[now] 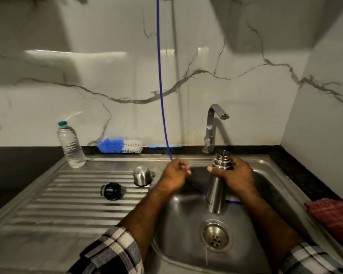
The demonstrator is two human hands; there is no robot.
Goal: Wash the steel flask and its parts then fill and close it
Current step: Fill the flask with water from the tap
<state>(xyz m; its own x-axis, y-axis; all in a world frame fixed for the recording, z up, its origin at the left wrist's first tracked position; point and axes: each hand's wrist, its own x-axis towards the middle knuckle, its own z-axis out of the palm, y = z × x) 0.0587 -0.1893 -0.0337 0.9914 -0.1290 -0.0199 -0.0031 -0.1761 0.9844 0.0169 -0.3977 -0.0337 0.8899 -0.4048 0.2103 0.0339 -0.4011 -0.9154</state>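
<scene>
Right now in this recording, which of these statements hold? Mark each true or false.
1. The right hand grips the open steel flask over the steel sink basin. True.
2. The left hand holds the blue-and-white bottle brush. False: it pinches the thin blue hose; the brush lies by the wall.
3. The steel cup lid stands on the ribbed drainboard. True.
4. The clear plastic bottle is uncapped. False: the bottle has a green cap.

Both bare forearms are hairy, and each ends near the elbow in a rolled-back left sleeve (111,252) and right sleeve (309,260) of black, white and grey checked cloth.
</scene>
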